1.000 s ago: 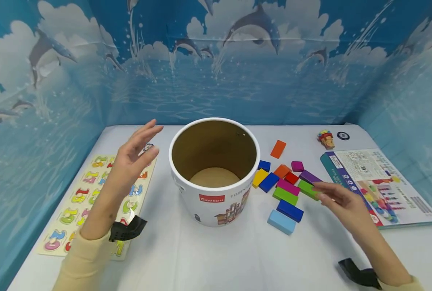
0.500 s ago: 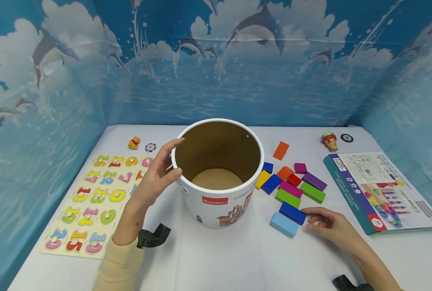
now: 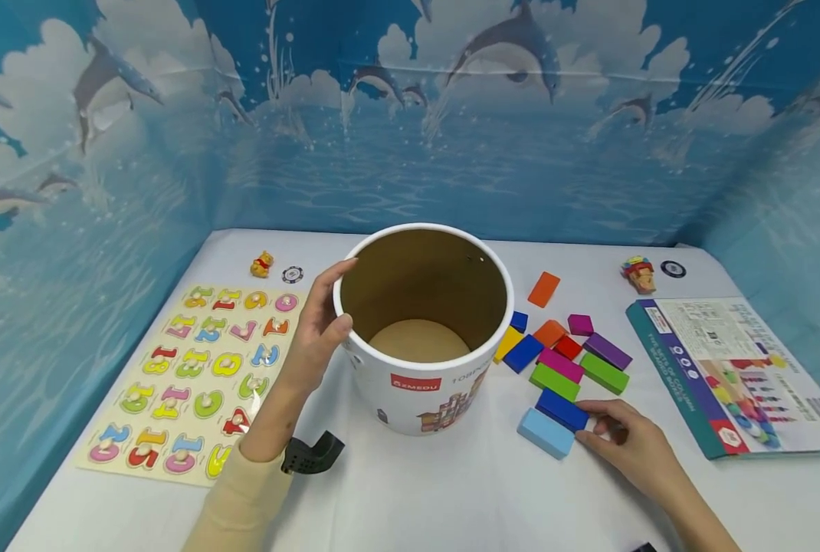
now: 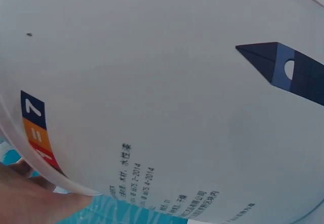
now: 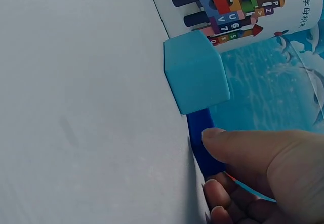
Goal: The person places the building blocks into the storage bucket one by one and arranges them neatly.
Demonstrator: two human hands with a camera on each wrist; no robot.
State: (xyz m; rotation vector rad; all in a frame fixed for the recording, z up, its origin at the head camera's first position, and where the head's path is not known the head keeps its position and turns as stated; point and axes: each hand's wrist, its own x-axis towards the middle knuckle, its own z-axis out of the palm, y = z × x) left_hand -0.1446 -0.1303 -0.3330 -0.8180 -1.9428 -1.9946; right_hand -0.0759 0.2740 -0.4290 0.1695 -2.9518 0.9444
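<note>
A white bucket (image 3: 410, 414) with printed pictures stands in the middle of the table, its round mouth facing up. My left hand (image 3: 311, 337) holds its left rim, thumb and fingers spread along the edge; the left wrist view is mostly the bucket's printed wall (image 4: 167, 82). On the right, my right hand (image 3: 627, 441) pinches the near right end of a dark blue block (image 3: 562, 410). In the right wrist view, the thumb lies on this blue block (image 5: 202, 143), with curled fingers below. A light blue block (image 3: 546, 434) lies alongside it on the table.
Several coloured blocks, among them a green block (image 3: 555, 381) and a purple block (image 3: 607, 351), lie right of the bucket. A number puzzle board (image 3: 189, 383) lies left; a flat box (image 3: 748, 376) lies right. Small figurines (image 3: 261, 264) and round chips (image 3: 293, 274) sit at the back.
My left hand has come right from above the puzzle board onto the bucket's rim. My right hand has left the green block's side, moved nearer, and taken the dark blue block's end.
</note>
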